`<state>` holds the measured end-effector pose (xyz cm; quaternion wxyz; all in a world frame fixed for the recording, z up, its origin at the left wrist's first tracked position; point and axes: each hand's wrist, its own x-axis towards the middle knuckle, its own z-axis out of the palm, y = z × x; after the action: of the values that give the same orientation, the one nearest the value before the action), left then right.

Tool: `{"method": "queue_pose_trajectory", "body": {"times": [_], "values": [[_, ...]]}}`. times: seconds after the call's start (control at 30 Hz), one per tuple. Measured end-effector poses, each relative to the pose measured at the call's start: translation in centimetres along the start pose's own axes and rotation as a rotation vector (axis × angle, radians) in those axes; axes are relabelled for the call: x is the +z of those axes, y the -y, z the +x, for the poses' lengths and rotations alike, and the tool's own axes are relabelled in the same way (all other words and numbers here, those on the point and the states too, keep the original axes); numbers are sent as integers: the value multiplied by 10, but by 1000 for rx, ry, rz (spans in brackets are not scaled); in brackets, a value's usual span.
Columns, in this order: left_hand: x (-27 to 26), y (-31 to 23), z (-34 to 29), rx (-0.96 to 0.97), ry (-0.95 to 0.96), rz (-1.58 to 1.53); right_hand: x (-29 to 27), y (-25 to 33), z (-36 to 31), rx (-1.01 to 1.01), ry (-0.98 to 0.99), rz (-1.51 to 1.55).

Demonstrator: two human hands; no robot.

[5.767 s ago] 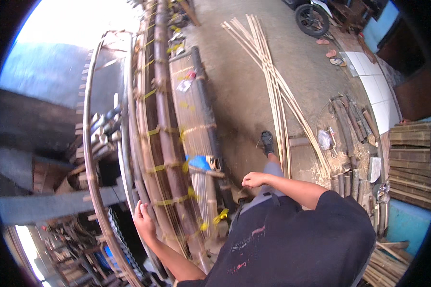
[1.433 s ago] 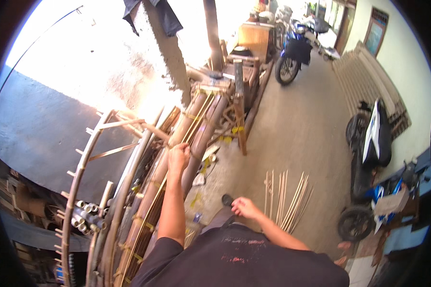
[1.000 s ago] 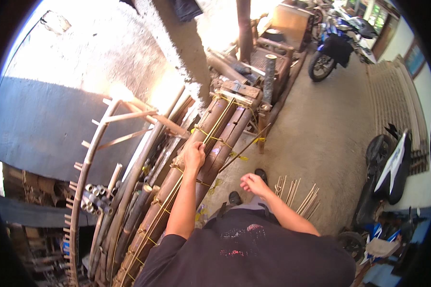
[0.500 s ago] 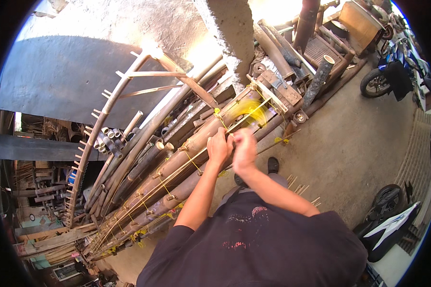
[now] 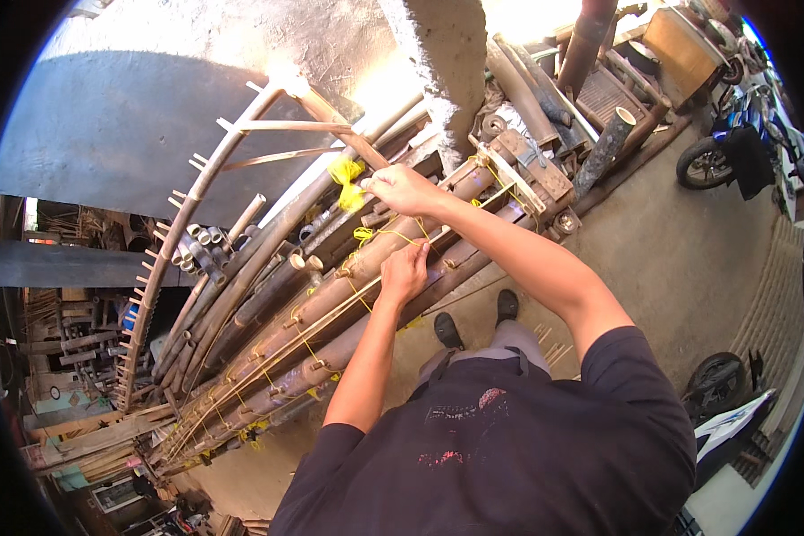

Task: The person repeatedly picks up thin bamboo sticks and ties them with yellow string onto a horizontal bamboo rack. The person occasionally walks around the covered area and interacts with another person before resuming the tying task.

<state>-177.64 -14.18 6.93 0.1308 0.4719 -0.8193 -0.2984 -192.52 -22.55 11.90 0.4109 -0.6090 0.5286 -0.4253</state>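
A long frame of thick brown bamboo poles (image 5: 323, 290) runs slantwise below my hands, with thin split strips (image 5: 281, 362) along it and yellow cord wound at intervals. My left hand (image 5: 404, 272) is closed in a pinch on the yellow cord beside a strip. Above it, over the far side of the poles, my right hand (image 5: 405, 189) is closed on the same cord. A loose bundle of yellow cord (image 5: 346, 183) hangs just left of its fingers. A small yellow loop (image 5: 364, 235) lies on the far pole between the hands and the bundle.
A curved bamboo piece with pegs (image 5: 171, 228) leans against the wall at left. More bamboo poles (image 5: 241, 290) are stacked beyond the frame. A wooden block (image 5: 531, 165) sits at the frame's right end. A blue motorcycle (image 5: 732, 147) and another two-wheeler (image 5: 719, 384) stand on the right.
My right hand has swung left and away from my left hand, across the poles. The yellow bundle, blurred at the right before, now hangs left of it. My left hand stays near the strip.
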Motion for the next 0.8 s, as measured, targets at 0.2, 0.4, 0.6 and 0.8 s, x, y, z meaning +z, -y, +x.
{"method": "queue_pose_trajectory", "body": {"times": [0.2,0.4,0.6,0.8], "values": [[7,6,0,-78,-74,64,1,-5,-206,50,615,-203],[-13,-15,61,-124,-132,-778,34,-36,-226,76,333,-122],[30,85,156,-244,-212,63,13,-44,-243,-75,258,-72],[-2,-77,163,-173,203,475,-46,-165,-267,586,-340,222]]}}
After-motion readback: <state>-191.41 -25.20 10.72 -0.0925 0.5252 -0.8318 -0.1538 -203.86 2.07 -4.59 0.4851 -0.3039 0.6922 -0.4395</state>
